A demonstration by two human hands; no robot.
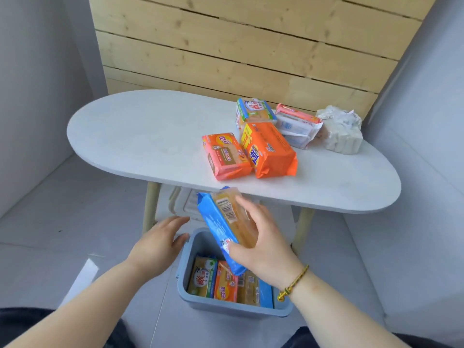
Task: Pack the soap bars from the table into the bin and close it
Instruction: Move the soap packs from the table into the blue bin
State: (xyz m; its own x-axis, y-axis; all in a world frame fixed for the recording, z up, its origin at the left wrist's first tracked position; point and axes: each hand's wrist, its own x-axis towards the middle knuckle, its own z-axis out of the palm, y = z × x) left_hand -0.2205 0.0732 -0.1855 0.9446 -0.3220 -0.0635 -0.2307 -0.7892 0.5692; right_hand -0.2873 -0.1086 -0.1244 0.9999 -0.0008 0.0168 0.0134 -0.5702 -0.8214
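A blue-grey bin (185, 295) stands open on the floor below the table's front edge, with several wrapped soap bars (221, 281) packed upright inside. My right hand (261, 247) is shut on a blue-wrapped yellow soap bar (221, 222), tilted over the bin's far end. My left hand (160, 239) hovers open at the bin's far left corner, fingers spread. On the white oval table (150, 136) lie an orange Tide pack (268, 149), an orange-pink soap pack (226, 156), a blue-green wrapped pack (253, 111) and a pink-white pack (296, 124).
A crumpled white bundle (341, 129) sits at the table's right end. A white object (180, 202) rests under the table behind the bin. Wooden slats line the back wall, and pale panels close in both sides. The floor is grey tile.
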